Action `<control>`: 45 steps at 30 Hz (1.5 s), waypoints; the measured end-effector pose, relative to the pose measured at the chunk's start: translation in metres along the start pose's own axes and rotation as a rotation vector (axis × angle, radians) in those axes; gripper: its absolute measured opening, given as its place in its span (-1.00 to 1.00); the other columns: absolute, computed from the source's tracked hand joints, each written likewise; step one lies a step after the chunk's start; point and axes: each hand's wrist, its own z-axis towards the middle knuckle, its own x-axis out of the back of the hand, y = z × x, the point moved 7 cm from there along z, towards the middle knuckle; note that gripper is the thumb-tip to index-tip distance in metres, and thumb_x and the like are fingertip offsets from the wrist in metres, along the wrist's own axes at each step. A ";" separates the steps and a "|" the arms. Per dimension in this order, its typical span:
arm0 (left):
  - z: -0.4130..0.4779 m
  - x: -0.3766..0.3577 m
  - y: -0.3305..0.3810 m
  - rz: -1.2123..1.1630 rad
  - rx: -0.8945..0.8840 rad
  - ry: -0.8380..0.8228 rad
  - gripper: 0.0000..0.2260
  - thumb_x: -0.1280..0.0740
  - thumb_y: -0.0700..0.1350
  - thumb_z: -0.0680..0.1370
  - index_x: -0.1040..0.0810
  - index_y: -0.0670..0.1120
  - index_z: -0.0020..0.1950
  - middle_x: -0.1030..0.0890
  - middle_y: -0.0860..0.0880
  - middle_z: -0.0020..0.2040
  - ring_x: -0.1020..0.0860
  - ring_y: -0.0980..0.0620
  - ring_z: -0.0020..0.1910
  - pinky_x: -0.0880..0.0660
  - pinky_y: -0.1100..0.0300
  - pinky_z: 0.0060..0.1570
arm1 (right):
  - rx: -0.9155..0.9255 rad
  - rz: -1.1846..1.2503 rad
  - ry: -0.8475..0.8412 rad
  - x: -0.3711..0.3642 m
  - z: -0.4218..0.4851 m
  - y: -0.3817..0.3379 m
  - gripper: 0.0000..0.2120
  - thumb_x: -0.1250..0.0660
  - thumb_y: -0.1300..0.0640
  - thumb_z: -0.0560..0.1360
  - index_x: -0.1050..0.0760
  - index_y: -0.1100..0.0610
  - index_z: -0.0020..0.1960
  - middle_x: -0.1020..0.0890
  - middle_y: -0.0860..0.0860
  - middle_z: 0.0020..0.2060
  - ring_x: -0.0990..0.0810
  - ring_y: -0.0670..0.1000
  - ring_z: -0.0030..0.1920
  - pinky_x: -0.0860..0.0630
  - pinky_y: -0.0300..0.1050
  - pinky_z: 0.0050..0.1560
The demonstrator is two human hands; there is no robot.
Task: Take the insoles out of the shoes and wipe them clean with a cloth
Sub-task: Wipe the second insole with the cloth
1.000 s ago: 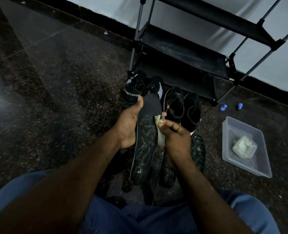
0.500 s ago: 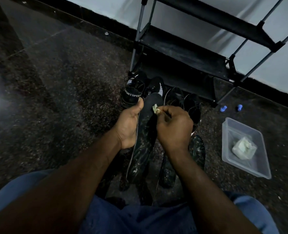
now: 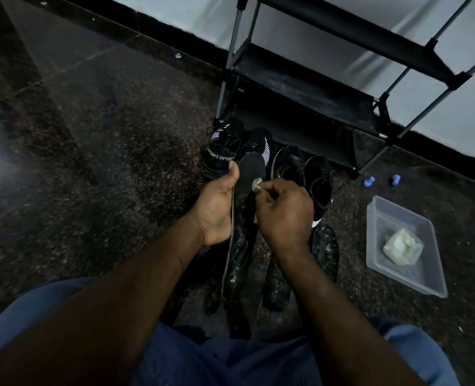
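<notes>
My left hand (image 3: 219, 206) grips the left edge of a long dark insole (image 3: 248, 174), held upright above my lap. My right hand (image 3: 285, 211) pinches a small pale cloth (image 3: 257, 185) against the insole's upper face. Two more dirty insoles (image 3: 325, 252) lie on the floor below my hands. A black sport shoe pair (image 3: 222, 151) and a second black shoe pair (image 3: 318, 179) stand just beyond the insole, in front of the rack.
A black shoe rack (image 3: 314, 87) stands against the white wall. A clear plastic tub (image 3: 422, 277) with a crumpled pale cloth (image 3: 402, 247) sits on the dark floor at right. Two small blue caps (image 3: 368, 181) lie near the rack's foot.
My right hand slid up the insole with the cloth, from its middle toward the top, and now covers more of the cloth. The left hand kept its grip.
</notes>
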 end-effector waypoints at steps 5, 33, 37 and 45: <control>0.001 0.002 0.000 -0.011 0.000 -0.009 -0.35 -0.03 0.31 0.69 -0.48 -0.14 0.51 -0.62 -0.18 0.31 -0.62 -0.11 0.24 -0.57 -0.01 0.26 | -0.131 0.096 -0.017 -0.001 0.001 0.000 -0.85 -0.38 -0.02 0.46 -0.72 -0.04 -0.08 -0.72 -0.12 -0.21 -0.65 -0.05 -0.27 -0.63 0.00 -0.21; 0.003 0.010 -0.002 0.132 -0.010 0.065 -0.29 0.01 0.33 0.69 -0.53 -0.22 0.43 -0.65 -0.17 0.31 -0.67 -0.05 0.20 -0.65 0.09 -0.01 | -0.120 0.244 -0.129 -0.013 -0.016 -0.007 -0.90 -0.42 0.04 0.47 -0.73 -0.04 -0.09 -0.72 -0.14 -0.21 -0.65 -0.19 -0.19 -0.58 -0.19 -0.11; 0.004 0.007 -0.001 0.057 0.004 0.022 -0.25 0.03 0.34 0.68 -0.46 -0.24 0.50 -0.55 -0.22 0.41 -0.61 -0.14 0.27 -0.59 -0.02 0.17 | -0.117 0.027 -0.071 -0.006 -0.006 0.018 -0.72 -0.26 -0.15 0.39 -0.71 -0.09 -0.09 -0.75 -0.11 -0.14 -0.71 0.02 -0.11 -0.62 0.04 -0.05; 0.007 0.019 -0.006 0.099 0.018 0.089 -0.29 -0.02 0.34 0.67 -0.53 -0.21 0.44 -0.61 -0.16 0.38 -0.61 -0.07 0.32 -0.61 0.08 0.15 | -0.265 0.308 -0.159 -0.023 -0.024 -0.005 -0.94 -0.48 0.07 0.46 -0.73 -0.05 -0.10 -0.73 -0.15 -0.27 -0.67 -0.14 -0.25 -0.64 -0.03 -0.09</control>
